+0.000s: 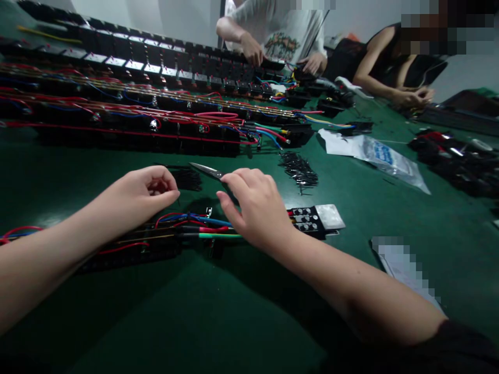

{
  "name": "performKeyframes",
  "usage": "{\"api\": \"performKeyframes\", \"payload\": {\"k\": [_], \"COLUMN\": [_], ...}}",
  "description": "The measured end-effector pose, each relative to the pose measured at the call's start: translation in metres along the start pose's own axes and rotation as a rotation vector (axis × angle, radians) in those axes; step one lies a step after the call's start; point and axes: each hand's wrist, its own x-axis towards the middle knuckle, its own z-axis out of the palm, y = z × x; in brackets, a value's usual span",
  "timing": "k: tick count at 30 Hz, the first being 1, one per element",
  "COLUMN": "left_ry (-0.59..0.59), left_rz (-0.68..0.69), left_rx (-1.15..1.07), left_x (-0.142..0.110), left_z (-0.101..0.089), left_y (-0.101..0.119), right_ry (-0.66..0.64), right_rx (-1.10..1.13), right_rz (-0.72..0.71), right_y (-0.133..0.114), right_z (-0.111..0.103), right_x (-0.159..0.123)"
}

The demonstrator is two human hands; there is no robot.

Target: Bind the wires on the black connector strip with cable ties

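My left hand [142, 192] is closed in a pinch beside a small pile of thin black strips [189, 178]. A fine dark bit shows at its fingertips, too small to name. My right hand [255, 205] curls round the dark handle of scissors [206, 170], whose pointed metal blades aim up and left; the fingers hide most of the handle. Below both hands lies a long black strip assembly [130, 255] with red, blue and green wires. At its right end, partly behind my right hand, is a black connector block [306, 219] with a pale square end.
Long rows of black wired units [156, 127] fill the back left. Another pile of black strips [299, 170] lies right of centre. A plastic bag [380, 156] and dark parts [460, 161] lie on the green table [218, 322]. Two people [280, 31] work across it.
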Motion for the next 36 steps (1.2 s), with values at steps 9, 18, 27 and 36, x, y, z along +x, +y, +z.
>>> {"api": "performKeyframes", "payload": {"k": [9, 18, 27, 36], "left_ry": [-0.117, -0.078, -0.091, -0.039], "left_rz": [-0.094, -0.017, -0.049, 0.119], "left_rx": [0.074, 0.090, 0.050, 0.354], "left_x": [0.003, 0.009, 0.009, -0.006], "left_z": [-0.002, 0.003, 0.003, -0.003], "left_y": [0.004, -0.005, -0.003, 0.002], "right_ry": [-0.170, -0.206, -0.195, -0.184], "right_rx": [0.122, 0.129, 0.166, 0.158], "right_rz": [-0.468, -0.473, -0.497, -0.497], "right_y": [-0.004, -0.002, 0.004, 0.005], "right_z": [0.022, 0.018, 0.019, 0.016], "right_x": [-0.001, -0.001, -0.002, -0.002]}}
